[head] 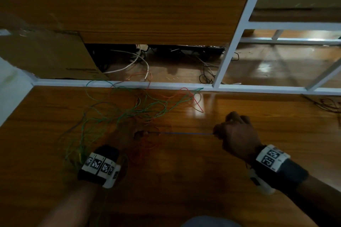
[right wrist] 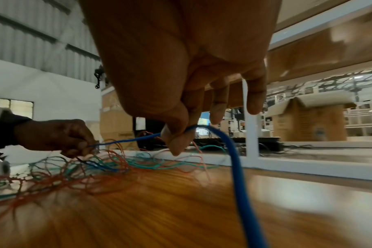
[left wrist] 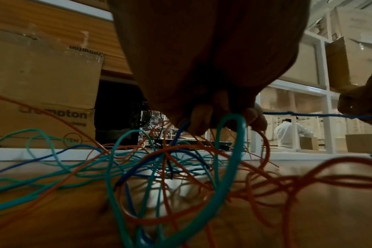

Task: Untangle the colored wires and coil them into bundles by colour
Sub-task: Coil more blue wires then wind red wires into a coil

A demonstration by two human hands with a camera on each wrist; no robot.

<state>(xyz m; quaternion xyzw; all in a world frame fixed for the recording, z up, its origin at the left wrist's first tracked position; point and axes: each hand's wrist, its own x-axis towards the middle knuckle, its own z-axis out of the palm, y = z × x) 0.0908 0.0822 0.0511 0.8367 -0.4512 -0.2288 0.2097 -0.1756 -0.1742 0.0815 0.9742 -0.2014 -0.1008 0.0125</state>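
A blue wire (head: 181, 133) runs taut and level between the two hands, just above the counter (head: 184, 180). Its left end goes into the left hand (head: 127, 132), whose fingers (left wrist: 202, 117) are bunched downward and pinch it at the middle of the tangle (head: 129, 112). Its right end is pinched between thumb and forefinger of the right hand (head: 238, 134); the other fingers (right wrist: 254, 100) of that hand hang loosely curled, apart from the wire. Past the pinch, in the right wrist view, the blue wire bends over and drops to the counter toward the near edge.

The tangle is a loose heap of green wires (left wrist: 227, 184), orange wires (left wrist: 265, 189) and more blue loops, lying on the left half of the counter. It spreads from under the left wrist to the far edge, where some green and orange loops lie over the white rail (head: 166, 86). One orange strand (head: 198, 106) reaches rightward near the far edge, well apart from the right hand.

Each wrist wears a band (head: 100, 166) with black-and-white markers. Beyond the rail, on the floor, stand a cardboard box (head: 46, 55) at the left, white cables (head: 132, 64) and dark cables. In the left wrist view, a person in white (left wrist: 291, 134) stands far off among boxes.
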